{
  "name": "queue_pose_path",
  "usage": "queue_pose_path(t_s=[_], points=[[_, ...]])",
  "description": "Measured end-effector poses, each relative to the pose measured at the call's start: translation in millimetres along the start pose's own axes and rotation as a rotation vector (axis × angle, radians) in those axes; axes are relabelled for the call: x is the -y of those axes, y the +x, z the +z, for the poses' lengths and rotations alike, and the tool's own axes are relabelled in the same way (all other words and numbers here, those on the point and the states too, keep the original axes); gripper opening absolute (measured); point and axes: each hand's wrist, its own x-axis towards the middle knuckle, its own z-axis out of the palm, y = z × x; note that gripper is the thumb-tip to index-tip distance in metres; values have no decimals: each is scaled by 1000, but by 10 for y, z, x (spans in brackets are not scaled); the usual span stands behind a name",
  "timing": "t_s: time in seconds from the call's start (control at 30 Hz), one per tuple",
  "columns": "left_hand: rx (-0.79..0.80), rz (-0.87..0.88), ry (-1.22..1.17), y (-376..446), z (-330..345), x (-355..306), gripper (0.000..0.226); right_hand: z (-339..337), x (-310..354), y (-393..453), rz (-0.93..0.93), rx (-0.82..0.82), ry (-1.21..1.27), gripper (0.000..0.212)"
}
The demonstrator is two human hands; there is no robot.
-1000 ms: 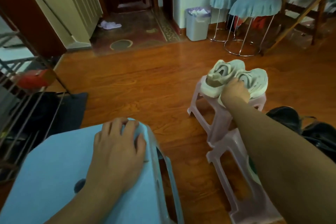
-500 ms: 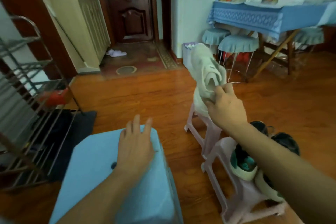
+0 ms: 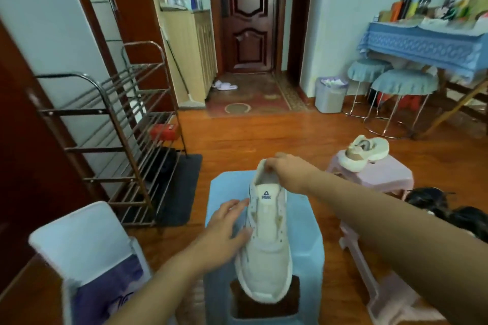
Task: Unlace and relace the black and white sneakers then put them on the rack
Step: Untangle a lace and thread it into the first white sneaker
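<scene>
On the blue stool (image 3: 303,221) lies a pale sneaker (image 3: 265,243), toe toward the person, eyelets bare of laces. Her right hand (image 3: 284,169) pinches the heel rim; the left hand (image 3: 225,229) lies with straight, spread fingers against the sneaker's side. Its mate (image 3: 365,152) sits on a pink stool (image 3: 383,174) to the right. A metal rack (image 3: 118,137) stands at left.

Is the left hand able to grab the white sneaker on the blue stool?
Probably yes: the left hand already touches the side of the white sneaker on the blue plastic stool, nothing between them.
</scene>
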Motion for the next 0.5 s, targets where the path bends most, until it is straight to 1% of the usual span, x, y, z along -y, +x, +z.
queue_pose_path(t_s=[0.03, 0.07, 0.1, 0.17, 0.2, 0.23, 0.3, 0.37, 0.43, 0.5], points=[[-22, -20, -37, 27, 18, -7, 68, 34, 31, 74, 30, 9, 38, 44], [-55, -43, -65, 65, 11, -33, 73, 61, 31, 123, 59, 2, 133, 45], [-83, -71, -78, 108, -3, -58, 74, 60, 31, 139, 105, -18, 277, 43], [-110, -114, -162, 198, -12, -86, 69, 38, 80, 63, 265, -93, 663, 38], [-118, -129, -230, 232, -6, -114, 67, 38, 125, -20, 361, -129, 841, 39], [-113, -146, -276, 261, 8, -148, 67, 58, 175, -127, 456, -148, 967, 42], [-96, -172, -277, 320, 63, -201, 73, 167, 276, -361, 571, -103, 1033, 45], [-95, -207, -236, 376, 112, -208, 78, 288, 390, -502, 557, -23, 1058, 38], [-106, -246, -259, 424, 124, -211, 79, 370, 455, -490, 531, -77, 1016, 31], [-139, -260, -242, 442, 141, -217, 79, 404, 464, -427, 528, -147, 969, 32]])
